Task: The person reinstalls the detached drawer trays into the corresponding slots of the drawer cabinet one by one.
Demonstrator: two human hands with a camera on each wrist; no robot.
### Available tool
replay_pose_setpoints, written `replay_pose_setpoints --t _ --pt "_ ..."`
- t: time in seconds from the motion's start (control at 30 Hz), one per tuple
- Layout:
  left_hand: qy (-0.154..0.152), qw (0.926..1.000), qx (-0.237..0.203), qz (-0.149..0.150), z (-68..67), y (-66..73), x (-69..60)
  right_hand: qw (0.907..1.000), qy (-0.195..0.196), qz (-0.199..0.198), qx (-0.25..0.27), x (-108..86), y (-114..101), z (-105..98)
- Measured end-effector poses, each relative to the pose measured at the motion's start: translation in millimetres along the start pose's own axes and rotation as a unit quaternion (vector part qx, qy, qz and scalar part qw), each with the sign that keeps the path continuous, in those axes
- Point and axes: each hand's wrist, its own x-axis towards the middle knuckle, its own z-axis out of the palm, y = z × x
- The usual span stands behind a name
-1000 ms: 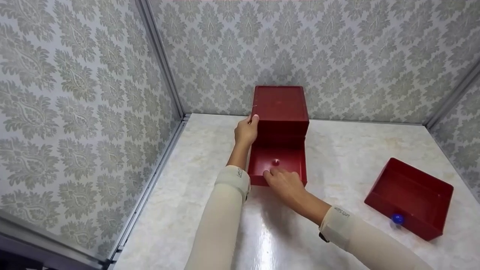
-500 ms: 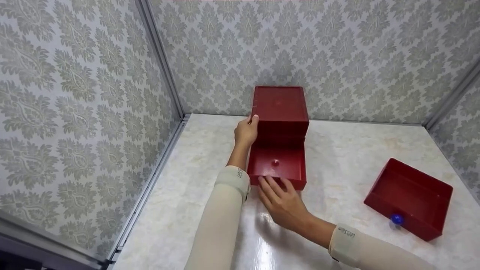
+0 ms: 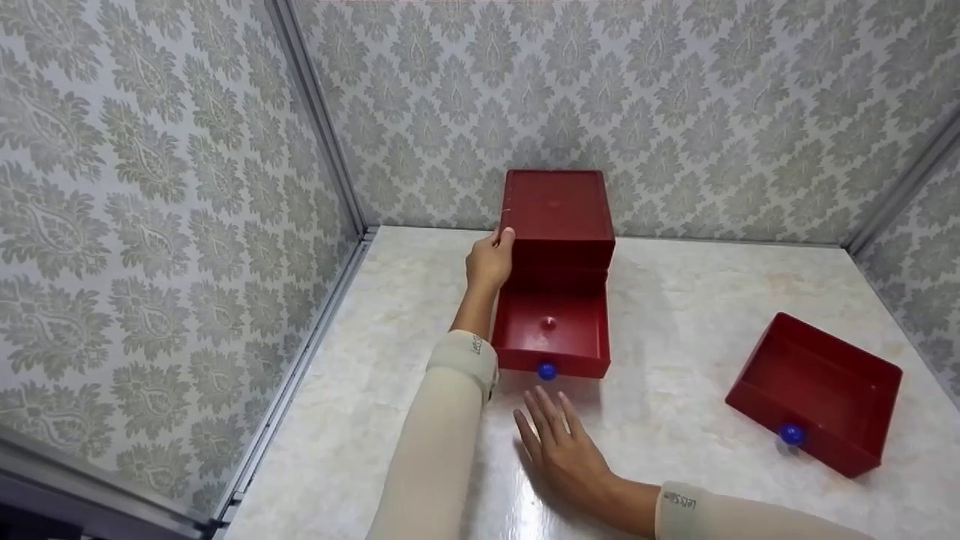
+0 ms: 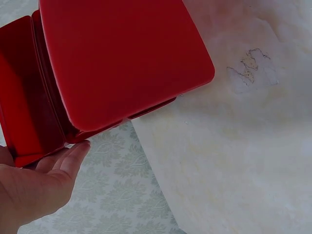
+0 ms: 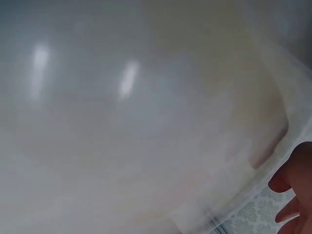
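A red cabinet stands near the back wall, its lower red drawer pulled out at the front with a blue knob. My left hand grips the cabinet's left front edge; in the left wrist view this hand lies against the red cabinet, its thumb partly out of frame. With fingers spread and nothing held, my right hand is just in front of the knob, apart from it. Only fingertips of the right hand show at the edge of the right wrist view.
A separate red drawer with a blue knob lies angled on the pale table at the right. Patterned walls with metal frame edges stand behind and at both sides.
My right hand has drawn back from the pulled-out drawer toward the front, its fingers spreading, and the blue knob has come into view. The left hand keeps its grip on the cabinet.
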Motion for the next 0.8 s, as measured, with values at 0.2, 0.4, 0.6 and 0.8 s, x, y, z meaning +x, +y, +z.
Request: replay_pose_setpoints --t 0.2,0.4,0.6,0.8 --pt "-0.001 1.0000 0.000 0.002 -0.2 -0.6 -0.6 0.9995 -0.010 0.024 -0.017 4.0 9 3" --pt "0.003 1.0000 0.004 0.002 0.1 -0.1 0.1 0.9982 -0.048 0.031 -0.017 6.3 15 4" --pt "0.003 1.0000 0.005 0.002 -0.8 1.1 -0.6 0.9968 -0.065 0.045 -0.003 10.1 20 6" --pt "-0.002 1.0000 0.000 -0.001 -0.2 0.5 0.0 0.9959 -0.068 0.059 0.006 15.9 31 11"
